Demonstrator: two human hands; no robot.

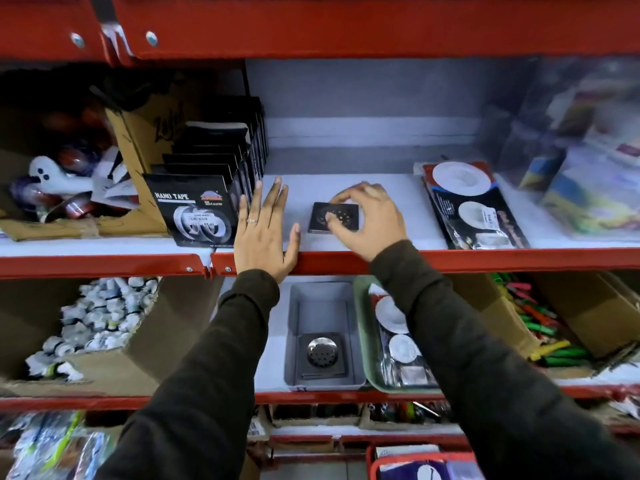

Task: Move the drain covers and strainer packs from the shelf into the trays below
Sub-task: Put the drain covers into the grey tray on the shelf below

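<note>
A square dark metal drain cover (320,216) lies flat on the white upper shelf. My right hand (369,220) is over it, thumb and fingers closed around its edges. My left hand (265,233) rests flat and open on the shelf's front edge, just left of the cover. A strainer pack (471,206) with white round strainers lies to the right on the same shelf. On the shelf below, a grey tray (298,327) holds another drain cover (322,353), and a green tray (363,327) beside it holds a strainer pack (398,341), partly hidden by my right sleeve.
Black nano tape packs (204,192) stand in a cardboard box left of my left hand. Plastic-wrapped goods (585,157) fill the shelf's right end. The red shelf lip (485,259) runs between the shelves. A box of white fittings (100,327) sits lower left; coloured items (533,327) lower right.
</note>
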